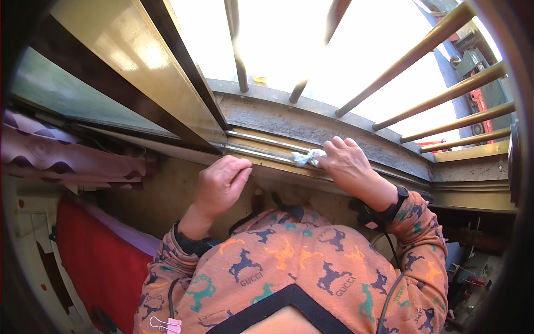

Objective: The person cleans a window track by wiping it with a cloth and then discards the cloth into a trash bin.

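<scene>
My right hand (348,165) pinches a crumpled pale cloth or tissue (308,158) between thumb and fingers. The wad lies on the metal rails of a sliding-window track (263,147). My left hand (223,185) is curled by the sill's near edge, thumb against the fingers, and nothing shows in it. Just beyond that hand, the sliding window's frame (167,71) meets the track.
Metal security bars (400,62) rise outside from a dirty outer ledge (288,117). A patterned curtain (71,150) hangs at left, above a red cloth (100,259). Cables run along both my sleeves, and a pink binder clip (173,325) sits on the left one.
</scene>
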Motion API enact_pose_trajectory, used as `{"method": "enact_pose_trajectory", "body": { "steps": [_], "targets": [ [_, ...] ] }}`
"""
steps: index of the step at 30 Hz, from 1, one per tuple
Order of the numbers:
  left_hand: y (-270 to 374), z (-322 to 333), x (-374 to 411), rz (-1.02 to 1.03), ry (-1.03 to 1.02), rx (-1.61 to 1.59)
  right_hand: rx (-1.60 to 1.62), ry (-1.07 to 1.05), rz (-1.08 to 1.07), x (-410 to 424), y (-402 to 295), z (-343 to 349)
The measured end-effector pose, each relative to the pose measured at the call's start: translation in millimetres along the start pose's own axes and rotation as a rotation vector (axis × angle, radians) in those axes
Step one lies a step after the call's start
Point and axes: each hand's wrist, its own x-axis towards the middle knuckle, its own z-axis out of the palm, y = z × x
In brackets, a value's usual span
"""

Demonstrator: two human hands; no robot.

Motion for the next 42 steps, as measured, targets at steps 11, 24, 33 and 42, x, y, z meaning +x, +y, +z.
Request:
{"method": "enact_pose_trajectory", "body": {
  "steps": [11,24,33,42],
  "targets": [
    [-7.5,81.5,78.7,0.601,-0.359,0.707,0.305,0.498,0.595,-141.6,32.5,7.7],
    [29.2,123.9,124.9,1.333,-0.94,0.599,0.309,0.765,0.743,-196.2,47.9,82.8],
    [14.0,92.6,124.5,1.28,-0.951,0.632,0.184,0.756,0.731,-204.1,52.9,96.4],
    [12.4,86.3,117.2,1.168,-1.125,0.827,0.103,0.725,0.614,-203.5,57.7,99.9]
  ]
}}
